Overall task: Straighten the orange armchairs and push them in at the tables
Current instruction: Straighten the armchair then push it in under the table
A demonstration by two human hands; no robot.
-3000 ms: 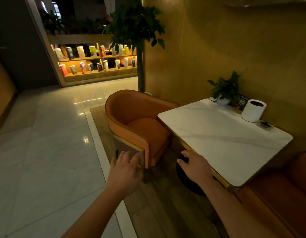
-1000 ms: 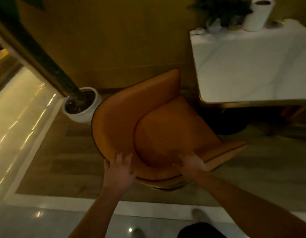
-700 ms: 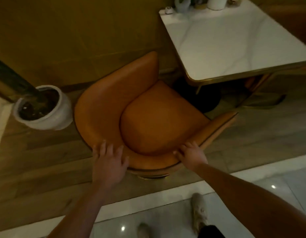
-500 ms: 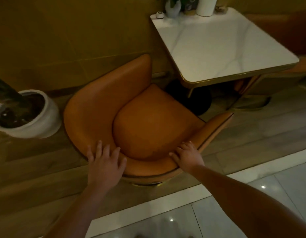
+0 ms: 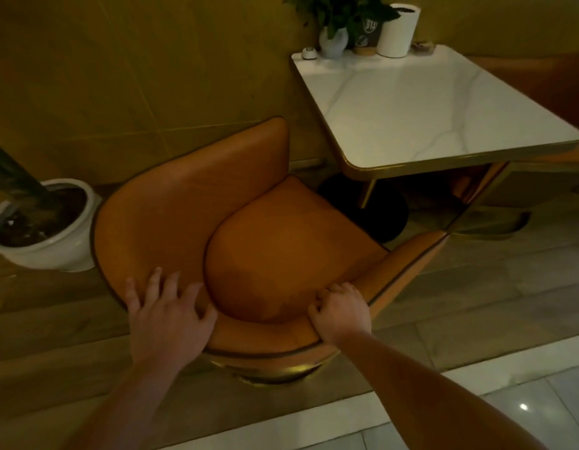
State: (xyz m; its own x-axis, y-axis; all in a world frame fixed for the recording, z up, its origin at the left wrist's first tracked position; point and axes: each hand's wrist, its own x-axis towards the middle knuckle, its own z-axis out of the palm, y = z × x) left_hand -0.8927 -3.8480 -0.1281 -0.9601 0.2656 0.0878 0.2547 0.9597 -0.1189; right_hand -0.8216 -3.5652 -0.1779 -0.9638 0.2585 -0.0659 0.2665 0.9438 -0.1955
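Below the camera, on the brown wooden floor [image 5: 70,306], stands an orange leather armchair with a curved back and a dark piping along its edge [image 5: 249,241]. Its open front is turned toward the white marble table with a gold rim [image 5: 428,105], but at an angle, not square to it. The front of the seat is near the table's corner and near the round black base of the table [image 5: 372,206]; the chair is not under the table top. The left hand [image 5: 166,315] lies on the top of the curved backrest, fingers spread wide and flat, palm pressing on the leather without closing around it. The right hand [image 5: 341,311] is on the backrest rim further to the right, with fingers curled over the edge toward the seat, so it grips the rim. Just beside the chair on the left is a round white ceramic planter with dark soil [image 5: 41,228]; it looks very close to the chair's back, but I cannot tell if they touch. At the far end of the table, against the yellow wall [image 5: 151,66], stand a small green plant in a white vase [image 5: 333,37], a white cylinder container [image 5: 398,30] and a small white round button [image 5: 309,54]. In the lower right the floor changes to pale glossy tiles [image 5: 525,401].
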